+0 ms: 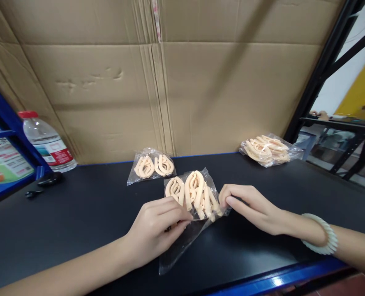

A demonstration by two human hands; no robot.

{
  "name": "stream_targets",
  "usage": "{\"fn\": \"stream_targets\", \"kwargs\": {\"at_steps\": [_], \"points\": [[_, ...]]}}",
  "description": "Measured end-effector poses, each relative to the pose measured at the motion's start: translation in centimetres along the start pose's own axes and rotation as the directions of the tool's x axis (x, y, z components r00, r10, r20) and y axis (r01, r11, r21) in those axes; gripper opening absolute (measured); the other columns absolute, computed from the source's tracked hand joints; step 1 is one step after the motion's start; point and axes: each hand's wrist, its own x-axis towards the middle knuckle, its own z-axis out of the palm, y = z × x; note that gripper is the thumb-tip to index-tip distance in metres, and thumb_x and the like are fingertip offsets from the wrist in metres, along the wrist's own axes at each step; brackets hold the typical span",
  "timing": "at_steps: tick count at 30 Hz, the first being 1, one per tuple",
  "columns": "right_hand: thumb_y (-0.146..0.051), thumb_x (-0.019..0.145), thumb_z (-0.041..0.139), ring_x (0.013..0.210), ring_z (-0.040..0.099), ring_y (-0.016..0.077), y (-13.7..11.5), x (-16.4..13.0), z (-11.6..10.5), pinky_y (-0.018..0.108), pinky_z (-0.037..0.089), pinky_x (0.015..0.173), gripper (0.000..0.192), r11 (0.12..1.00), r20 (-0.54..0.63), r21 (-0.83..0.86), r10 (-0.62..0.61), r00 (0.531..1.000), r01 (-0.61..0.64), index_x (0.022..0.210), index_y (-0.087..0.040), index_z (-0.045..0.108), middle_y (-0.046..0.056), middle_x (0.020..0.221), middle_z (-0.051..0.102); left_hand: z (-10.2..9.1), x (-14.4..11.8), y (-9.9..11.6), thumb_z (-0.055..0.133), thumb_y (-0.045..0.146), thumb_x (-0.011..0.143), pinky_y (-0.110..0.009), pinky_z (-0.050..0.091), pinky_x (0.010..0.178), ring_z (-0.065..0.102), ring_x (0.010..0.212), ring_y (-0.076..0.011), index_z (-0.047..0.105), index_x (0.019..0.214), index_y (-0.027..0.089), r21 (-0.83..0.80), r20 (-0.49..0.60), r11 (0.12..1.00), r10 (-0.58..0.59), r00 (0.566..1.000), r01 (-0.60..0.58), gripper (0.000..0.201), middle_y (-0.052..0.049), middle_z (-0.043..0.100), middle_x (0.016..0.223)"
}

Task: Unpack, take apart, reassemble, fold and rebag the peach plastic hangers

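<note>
Three clip bags: one (195, 193) pinched by both hands, two (151, 166) (267, 150) on table (77, 213).

clear bags of peach clips: 3 — held bag (195, 195) mid bench, small bag (151, 166) behind it near the back edge, full bag (267, 150) at the back right corner
water bottles: 1 (48, 142), back left corner
hands: 2 — left grip (156, 230), right grip (250, 205)
bead bracelets: 1 (322, 234), right wrist
small black items: 2 (49, 179), (33, 193), left edge
</note>
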Motion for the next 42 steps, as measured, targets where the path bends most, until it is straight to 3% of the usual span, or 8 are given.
{"fn": "stream_targets", "kwargs": {"at_steps": [7, 14, 20, 24, 28, 33, 36, 42], "points": [[-0.038, 0.102, 0.031, 0.077, 0.053, 0.0142, 0.5, 0.1, -0.2, 0.029, 0.044, 0.074, 0.033, 0.993, 0.102, 0.097, 0.061, 0.993, -0.071, 0.084, -0.017, 0.05, 0.004, 0.083, 0.057, 0.5, 0.1, 0.0, 0.056, 0.005, 0.086, -0.026, 0.052, 0.062, 0.063, 0.066, -0.0151, 0.068, 0.088, 0.017, -0.096, -0.003, 0.994, -0.049, 0.999, 0.049, 0.016, -0.004, 0.07, 0.073], [-0.036, 0.061, 0.084, 0.105, 0.051, 0.02, 0.4, -0.9, -0.9, 0.033, 0.044, 0.092, 0.058, 0.981, 0.278, -0.094, -0.137, 0.951, 0.169, 0.101, -0.02, 0.046, 0.008, 0.116, 0.051, 1.0, -0.1, -0.2, 0.057, 0.005, 0.085, -0.027, 0.051, 0.062, 0.062, 0.066, -0.0156, 0.068, 0.089, 0.017, -0.107, 0.012, 0.993, -0.045, 0.999, 0.046, 0.016, -0.004, 0.07, 0.073], [-0.006, 0.069, 0.062, 0.13, 0.038, 0.0234, -0.4, -2.2, -2.2, 0.038, 0.037, 0.105, 0.049, 0.942, 0.364, -0.295, -0.045, 0.93, 0.161, 0.114, -0.021, 0.053, 0.011, 0.14, 0.036, 1.0, 0.0, -0.5, 0.057, 0.006, 0.087, -0.027, 0.053, 0.064, 0.063, 0.068, -0.0158, 0.068, 0.09, 0.017, -0.112, 0.03, 0.993, -0.031, 0.999, 0.035, 0.015, -0.005, 0.071, 0.075], [-0.007, 0.082, 0.056, 0.127, 0.04, 0.0247, -0.3, -2.2, -1.8, 0.043, 0.037, 0.103, 0.023, 0.837, 0.353, -0.411, -0.218, 0.91, 0.36, 0.101, -0.019, 0.059, 0.012, 0.131, 0.046, 1.1, 0.3, -0.7, 0.058, 0.006, 0.087, -0.027, 0.053, 0.065, 0.063, 0.069, -0.0161, 0.069, 0.091, 0.017, -0.136, 0.031, 0.99, -0.02, 0.999, 0.024, 0.016, -0.005, 0.072, 0.076], [-0.007, 0.086, 0.051, 0.101, 0.055, 0.0197, 0.4, -0.8, -1.0, 0.038, 0.046, 0.089, 0.01, 0.858, 0.264, -0.256, -0.381, 0.886, 0.445, 0.088, -0.016, 0.056, 0.01, 0.102, 0.061, 1.2, 0.7, -0.6, 0.057, 0.007, 0.088, -0.026, 0.053, 0.066, 0.064, 0.071, -0.0159, 0.069, 0.093, 0.017, -0.142, 0.035, 0.989, -0.031, 0.999, 0.035, 0.017, -0.005, 0.072, 0.077], [-0.022, 0.094, 0.048, 0.067, 0.059, 0.013, 1.3, 0.5, 0.1, 0.028, 0.048, 0.063, 0.013, 0.995, -0.018, 0.087, -0.048, 0.999, 0.049, 0.083, -0.017, 0.05, 0.005, 0.077, 0.065, 1.0, 0.8, -0.4, 0.061, 0.008, 0.086, -0.031, 0.05, 0.07, 0.056, 0.068, -0.016, 0.07, 0.093, 0.021, -0.109, 0.029, 0.993, -0.05, 0.998, 0.053, 0.017, -0.002, 0.072, 0.074], [-0.031, 0.093, 0.051, 0.063, 0.059, 0.0124, 1.8, 0.8, 0.8, 0.026, 0.048, 0.059, 0.019, 0.936, -0.079, 0.315, 0.193, 0.978, -0.159, 0.08, -0.019, 0.047, 0.004, 0.073, 0.066, 0.6, 0.5, -0.6, 0.057, 0.015, 0.091, -0.031, 0.049, 0.07, 0.055, 0.071, -0.017, 0.071, 0.095, 0.02, -0.203, 0.094, 0.968, -0.131, 0.987, 0.147, 0.016, -0.004, 0.072, 0.078], [-0.036, 0.081, 0.065, 0.051, 0.057, 0.0108, 2.5, 1.0, 1.2, 0.024, 0.049, 0.053, 0.028, 0.782, -0.088, 0.535, 0.428, 0.9, -0.32, 0.069, -0.019, 0.046, -0.003, 0.056, 0.059, -0.4, 0.0, -1.1, 0.027, 0.06, 0.095, -0.038, 0.049, 0.074, 0.054, 0.08, -0.023, 0.07, 0.109, 0.021, -0.389, 0.224, 0.887, -0.173, 0.959, 0.251, 0.059, -0.009, 0.07, 0.083]]}}
